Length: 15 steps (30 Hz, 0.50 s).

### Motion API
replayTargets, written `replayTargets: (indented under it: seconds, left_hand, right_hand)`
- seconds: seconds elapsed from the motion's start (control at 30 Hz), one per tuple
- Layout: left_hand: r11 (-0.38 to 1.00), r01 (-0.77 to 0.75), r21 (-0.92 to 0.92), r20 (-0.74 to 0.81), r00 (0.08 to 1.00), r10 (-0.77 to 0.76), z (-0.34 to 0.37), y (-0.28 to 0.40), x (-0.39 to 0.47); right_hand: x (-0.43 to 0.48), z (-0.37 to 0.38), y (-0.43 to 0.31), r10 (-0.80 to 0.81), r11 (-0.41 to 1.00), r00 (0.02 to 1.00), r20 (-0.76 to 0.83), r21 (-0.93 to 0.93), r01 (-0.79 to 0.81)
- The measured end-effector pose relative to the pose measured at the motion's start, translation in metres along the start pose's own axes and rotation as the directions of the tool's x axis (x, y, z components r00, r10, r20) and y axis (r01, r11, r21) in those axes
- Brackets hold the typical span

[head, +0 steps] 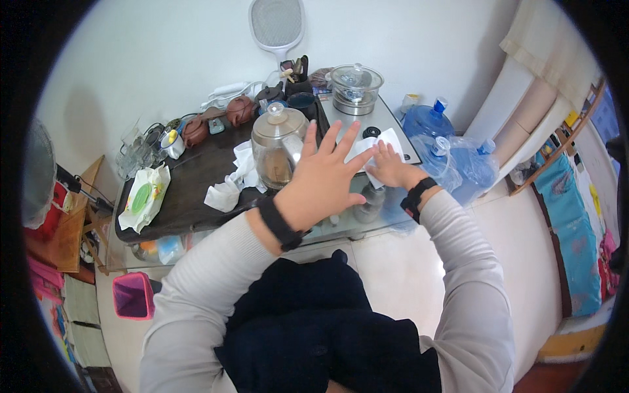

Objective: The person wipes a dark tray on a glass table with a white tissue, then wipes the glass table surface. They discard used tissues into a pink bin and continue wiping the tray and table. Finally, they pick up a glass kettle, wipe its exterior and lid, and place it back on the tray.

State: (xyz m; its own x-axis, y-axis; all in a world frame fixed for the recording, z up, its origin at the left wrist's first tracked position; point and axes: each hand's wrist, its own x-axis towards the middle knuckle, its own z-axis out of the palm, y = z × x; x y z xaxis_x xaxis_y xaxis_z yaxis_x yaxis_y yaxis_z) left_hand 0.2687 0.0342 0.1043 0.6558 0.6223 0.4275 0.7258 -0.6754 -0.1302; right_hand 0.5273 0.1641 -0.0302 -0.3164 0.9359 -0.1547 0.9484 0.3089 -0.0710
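My left hand (322, 182) is raised with its fingers spread, holding nothing, in front of a glass kettle (277, 142) with a clear-knobbed lid. My right hand (390, 164) lies on a white wipe (393, 142) on the steel top of the appliance (344, 123), near its front edge and a black round fitting (372, 132). At the back of this top stands a glass pot (356, 88) with a lid. More crumpled white wipes (223, 195) lie left of the kettle on the dark tea tray (191, 172). Both wrists wear black bands.
A wipes packet (144, 198), glassware (135, 157), a small white cup (172, 144) and brown clay teapots (195, 131) are at the left and back of the tray. Blue water bottles (427, 120) stand at the right. Below left is a pink bin (132, 295).
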Motion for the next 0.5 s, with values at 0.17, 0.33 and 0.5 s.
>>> replayTargets:
  seconds: [0.17,0.33,0.5]
  left_hand:
    - [0.998,0.031,0.063,0.094,0.995,-0.037,0.022,0.034,0.024]
    - [0.920,0.149,0.363,0.152,0.964,-0.217,0.021,0.023,0.024]
    - [0.885,0.194,0.423,0.165,0.944,-0.286,0.022,0.002,0.025]
  right_hand:
    - [-0.005,-0.011,0.016,0.186,0.979,0.979,-0.085,0.101,-0.177]
    - [0.001,-0.005,0.009,0.449,0.893,0.888,-0.093,0.089,-0.442]
    - [0.008,0.024,-0.070,-0.173,0.978,0.962,-0.212,0.077,0.193]
